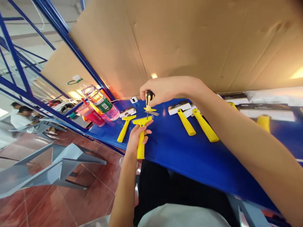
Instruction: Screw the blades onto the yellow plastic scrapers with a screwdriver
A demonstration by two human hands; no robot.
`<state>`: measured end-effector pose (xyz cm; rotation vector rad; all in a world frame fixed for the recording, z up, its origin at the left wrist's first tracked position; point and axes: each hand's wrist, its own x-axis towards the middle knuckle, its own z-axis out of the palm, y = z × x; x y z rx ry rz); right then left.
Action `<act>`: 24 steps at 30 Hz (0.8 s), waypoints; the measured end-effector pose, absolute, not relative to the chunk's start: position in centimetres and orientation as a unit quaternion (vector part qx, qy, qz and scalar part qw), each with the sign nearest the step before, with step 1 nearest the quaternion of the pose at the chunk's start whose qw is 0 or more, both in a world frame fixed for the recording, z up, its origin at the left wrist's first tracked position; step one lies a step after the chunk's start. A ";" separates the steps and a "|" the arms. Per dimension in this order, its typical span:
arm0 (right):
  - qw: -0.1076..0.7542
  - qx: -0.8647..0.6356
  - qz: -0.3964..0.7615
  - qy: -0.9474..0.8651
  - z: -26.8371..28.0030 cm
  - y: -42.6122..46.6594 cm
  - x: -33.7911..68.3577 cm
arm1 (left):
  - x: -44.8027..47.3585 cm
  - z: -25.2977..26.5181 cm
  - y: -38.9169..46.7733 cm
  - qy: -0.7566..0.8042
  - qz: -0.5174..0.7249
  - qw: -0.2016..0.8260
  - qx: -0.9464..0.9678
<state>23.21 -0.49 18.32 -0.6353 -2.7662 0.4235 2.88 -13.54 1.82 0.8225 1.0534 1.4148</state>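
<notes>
My left hand [135,138] is wrapped round the handle of a yellow scraper [141,148], its wide head pointing away from me above the blue table. In my right hand [153,90] is a screwdriver [148,102] with a black and pale yellow handle, held upright. Its shaft points down and its tip meets the right side of the scraper's head. Just behind lies a small yellow piece [151,109] with a flat strip by it. Another yellow scraper [123,129] rests left of my left hand.
Two yellow handles [187,123] lie to the right, near white and black packages [180,106]. A red drink cup [91,114] and a large bottle [103,102] stand at the left end of the blue table [180,154]. Cardboard [180,37] walls the back. A grey chair [59,167] stands left.
</notes>
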 end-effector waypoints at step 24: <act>0.203 -0.184 0.166 -0.947 18.0 -2.1 22.3 | 3.7 1.2 -14.4 0.429 0.602 0.528 0.418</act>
